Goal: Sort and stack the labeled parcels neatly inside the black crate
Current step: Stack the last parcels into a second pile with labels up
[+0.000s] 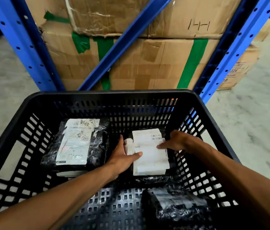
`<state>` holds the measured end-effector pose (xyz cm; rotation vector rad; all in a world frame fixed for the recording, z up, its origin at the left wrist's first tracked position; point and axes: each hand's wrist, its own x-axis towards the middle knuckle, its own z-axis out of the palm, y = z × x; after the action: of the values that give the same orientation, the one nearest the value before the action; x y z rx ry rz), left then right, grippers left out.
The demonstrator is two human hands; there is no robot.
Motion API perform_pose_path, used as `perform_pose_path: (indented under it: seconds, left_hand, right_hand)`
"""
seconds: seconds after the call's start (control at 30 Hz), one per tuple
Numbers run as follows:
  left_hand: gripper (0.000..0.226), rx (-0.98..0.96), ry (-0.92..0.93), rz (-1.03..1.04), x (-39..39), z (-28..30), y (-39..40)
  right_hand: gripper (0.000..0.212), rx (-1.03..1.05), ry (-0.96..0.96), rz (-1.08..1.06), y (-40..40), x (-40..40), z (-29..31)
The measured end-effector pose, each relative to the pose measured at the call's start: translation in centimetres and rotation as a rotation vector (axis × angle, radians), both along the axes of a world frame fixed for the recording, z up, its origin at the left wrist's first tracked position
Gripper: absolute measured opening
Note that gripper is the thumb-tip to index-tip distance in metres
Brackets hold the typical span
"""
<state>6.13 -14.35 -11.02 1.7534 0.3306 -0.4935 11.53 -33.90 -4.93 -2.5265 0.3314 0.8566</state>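
Note:
A black slotted crate [107,97] fills the lower half of the view. Inside on the left lies a black-wrapped parcel with a white label [76,141], resting on another parcel. On the right lies a white-labelled parcel [150,156] on black wrap. My left hand [122,156] grips its left edge, thumb on top. My right hand [175,141] holds its right edge, fingertips on the label. A third black-wrapped parcel [177,208] lies at the near right corner of the crate.
Blue rack uprights [26,47] and a diagonal brace [122,45] stand just behind the crate, with taped cardboard boxes [147,63] stacked on the floor. Grey concrete floor [255,122] lies to both sides.

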Motion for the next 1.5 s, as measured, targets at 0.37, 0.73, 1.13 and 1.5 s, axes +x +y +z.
perform_pose_path:
  seconds: [0.37,0.73,1.13,1.5]
  left_hand:
    - [0.074,0.026,0.010,-0.017,-0.1,-1.1,-0.3]
    - [0.084,-0.035,0.043,0.010,-0.8,-0.3,-1.1]
    - [0.088,0.011,0.078,-0.119,0.1,-0.3,0.2]
    - [0.091,0.568,-0.292,-1.290,-6.9,5.3,-3.1]
  right_hand:
    - [0.058,0.038,0.119,0.002,-0.4,1.4,-1.3]
    - [0.110,0.276,0.230,-0.152,-0.6,0.0,-4.2]
    - [0.102,0.147,0.194,-0.044,0.5,-0.6,-3.6]
    - [0.071,-0.465,0.427,0.807,1.3,-5.8,6.3]
